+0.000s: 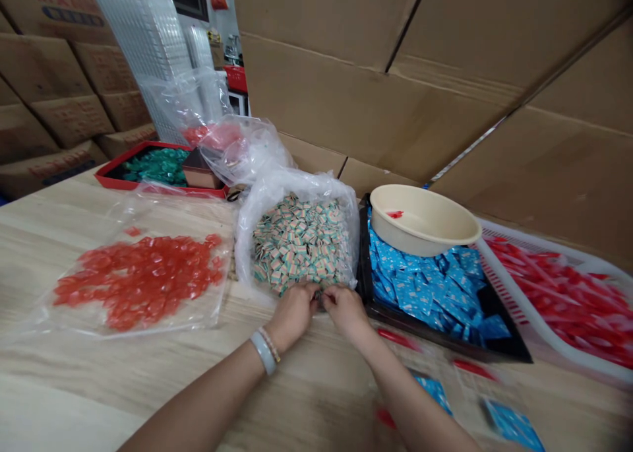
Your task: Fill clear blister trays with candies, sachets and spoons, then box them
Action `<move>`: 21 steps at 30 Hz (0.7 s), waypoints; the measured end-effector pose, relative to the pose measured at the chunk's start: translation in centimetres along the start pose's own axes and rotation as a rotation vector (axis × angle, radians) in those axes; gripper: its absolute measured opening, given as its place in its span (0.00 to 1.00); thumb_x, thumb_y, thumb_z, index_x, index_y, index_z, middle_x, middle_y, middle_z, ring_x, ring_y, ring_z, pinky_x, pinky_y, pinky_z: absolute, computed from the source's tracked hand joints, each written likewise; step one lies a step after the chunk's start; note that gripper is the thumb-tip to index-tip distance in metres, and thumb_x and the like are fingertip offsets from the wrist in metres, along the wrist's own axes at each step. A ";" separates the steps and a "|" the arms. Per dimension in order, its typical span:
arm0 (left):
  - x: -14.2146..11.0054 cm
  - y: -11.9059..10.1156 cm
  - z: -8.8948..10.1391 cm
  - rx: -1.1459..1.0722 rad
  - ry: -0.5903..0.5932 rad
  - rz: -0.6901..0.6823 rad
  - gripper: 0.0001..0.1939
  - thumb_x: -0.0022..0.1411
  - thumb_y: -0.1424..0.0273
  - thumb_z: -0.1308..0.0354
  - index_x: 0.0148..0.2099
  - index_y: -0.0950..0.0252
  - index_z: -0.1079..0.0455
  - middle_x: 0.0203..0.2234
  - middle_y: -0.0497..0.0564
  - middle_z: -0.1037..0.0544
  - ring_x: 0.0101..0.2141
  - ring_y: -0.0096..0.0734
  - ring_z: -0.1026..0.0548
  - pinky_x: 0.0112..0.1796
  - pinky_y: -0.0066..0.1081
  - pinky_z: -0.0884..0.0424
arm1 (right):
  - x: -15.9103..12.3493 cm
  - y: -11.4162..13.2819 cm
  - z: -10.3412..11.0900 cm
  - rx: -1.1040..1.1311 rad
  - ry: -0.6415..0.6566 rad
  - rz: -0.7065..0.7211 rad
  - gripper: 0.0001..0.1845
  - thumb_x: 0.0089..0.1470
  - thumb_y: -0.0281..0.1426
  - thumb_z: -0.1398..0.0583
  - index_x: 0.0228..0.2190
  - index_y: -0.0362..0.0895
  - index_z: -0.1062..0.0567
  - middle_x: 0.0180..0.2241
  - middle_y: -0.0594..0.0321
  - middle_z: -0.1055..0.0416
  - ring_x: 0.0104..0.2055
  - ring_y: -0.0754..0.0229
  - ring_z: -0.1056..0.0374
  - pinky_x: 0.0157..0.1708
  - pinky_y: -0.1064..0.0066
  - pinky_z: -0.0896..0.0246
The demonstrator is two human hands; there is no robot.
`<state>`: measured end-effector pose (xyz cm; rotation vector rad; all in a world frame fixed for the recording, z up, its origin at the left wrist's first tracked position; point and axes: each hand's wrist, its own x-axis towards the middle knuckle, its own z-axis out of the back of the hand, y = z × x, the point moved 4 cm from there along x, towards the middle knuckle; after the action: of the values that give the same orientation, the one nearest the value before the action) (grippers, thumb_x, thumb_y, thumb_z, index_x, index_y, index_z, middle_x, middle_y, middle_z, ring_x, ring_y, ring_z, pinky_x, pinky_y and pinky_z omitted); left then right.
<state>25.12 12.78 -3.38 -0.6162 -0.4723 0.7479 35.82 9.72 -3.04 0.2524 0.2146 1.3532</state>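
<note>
At the near edge of a clear plastic bag (246, 241) full of small striped square pieces (301, 241), both my hands meet. My left hand (294, 312), with a pale bangle (264, 352) and a beaded bracelet (270, 344) at its wrist, is closed with fingertips pinched. Close beside it on the right, my right hand (346, 313) is pinched too. A tiny dark bit shows between the fingertips, too small and blurred to name. Left of the hands, translucent red pieces (143, 277) lie on a flat clear plastic bag (192, 317).
Right of the bag stands a black tray (509, 346) of blue packets (425, 287), with a cream basin (425, 218) resting over it. A white basket (509, 293) holds red items (568, 300). Behind are a red-rimmed tray (116, 183) of green pieces and stacked cardboard boxes (370, 96).
</note>
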 end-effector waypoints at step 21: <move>0.7 1.5 2.1 0.002 0.141 0.135 0.12 0.55 0.75 0.53 0.38 0.68 0.31 0.31 0.54 0.26 0.33 0.31 0.29 0.35 0.28 0.36 | -0.6 0.6 1.0 -0.130 -0.011 0.031 0.08 0.47 0.30 0.47 0.28 0.42 0.28 0.32 0.58 0.31 0.32 0.61 0.36 0.30 0.74 0.48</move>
<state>23.61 14.87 -2.77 -0.6995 -0.3019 0.8266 35.42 9.25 -1.87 0.1548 0.1132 1.3900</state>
